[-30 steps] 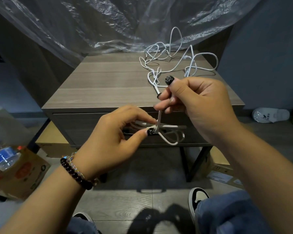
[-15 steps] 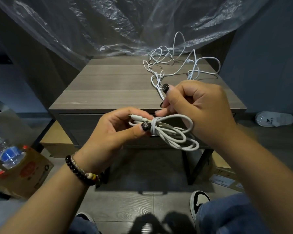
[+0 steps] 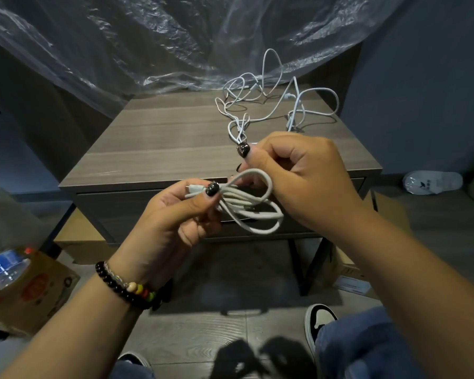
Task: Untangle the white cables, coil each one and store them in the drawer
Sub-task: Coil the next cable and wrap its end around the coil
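Both hands on the coiled cable in front of the closed drawer — left hand grip pinching it, right hand grip curled round a loop. Tangled cables on desk.

Both bare forearms reach forward from bottom corners, hands meeting mid-frame. Left hand palm-up, thumb pressed over curled fingers, pinching coiled white cable; beaded bracelet on left wrist. Right hand knuckles-up, fingers curled, gripping coil's top loop.
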{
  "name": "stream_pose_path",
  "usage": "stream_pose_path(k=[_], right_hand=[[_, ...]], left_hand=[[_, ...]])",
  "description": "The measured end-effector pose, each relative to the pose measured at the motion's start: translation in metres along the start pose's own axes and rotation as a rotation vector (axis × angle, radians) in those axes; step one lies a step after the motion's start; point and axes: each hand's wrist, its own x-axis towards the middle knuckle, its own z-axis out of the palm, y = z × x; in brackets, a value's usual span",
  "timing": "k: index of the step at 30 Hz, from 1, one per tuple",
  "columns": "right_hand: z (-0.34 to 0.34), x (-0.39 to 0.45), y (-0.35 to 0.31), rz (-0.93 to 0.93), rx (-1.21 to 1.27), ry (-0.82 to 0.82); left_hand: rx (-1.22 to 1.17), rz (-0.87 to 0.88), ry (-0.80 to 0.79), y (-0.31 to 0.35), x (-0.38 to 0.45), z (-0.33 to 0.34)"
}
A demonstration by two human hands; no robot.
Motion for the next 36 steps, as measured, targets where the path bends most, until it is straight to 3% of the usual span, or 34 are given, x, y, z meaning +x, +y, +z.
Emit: stream_pose_path(k=[3,7,10,13,17,25,32,36], right_hand=[[-0.005,0.0,-0.002,0.135,0.212,-0.09],[-0.004,-0.001,0.001,0.177,0.279,-0.196],[0.002,-0.005,0.002,0.064,0.113,-0.232],[0.006,-0.007,-0.001,-0.028,0.054,-0.167],[0.011,-0.006,-0.005,-0.049,-0.033,-0.156],[0.022,-0.005,-0.007,0.37,0.003,-0.224],[0.028,-0.009,-0.008,0.666,0.57,-0.131],[0.028,-0.011,-0.008,0.741,0.661,-0.134]], left_hand=[[-0.055,-0.026,0.044,0.005,0.0,-0.001],[-0.073,-0.052,0.055,0.007,-0.002,-0.002],[-0.067,-0.05,0.091,0.01,-0.003,-0.002],[-0.072,-0.07,0.135,0.016,-0.005,-0.001],[-0.095,-0.088,0.187,0.019,-0.007,0.004],[-0.129,-0.043,0.315,0.013,-0.001,0.012],[-0.165,0.039,0.451,0.011,0.003,0.009],[-0.025,0.095,0.486,0.013,0.003,0.004]])
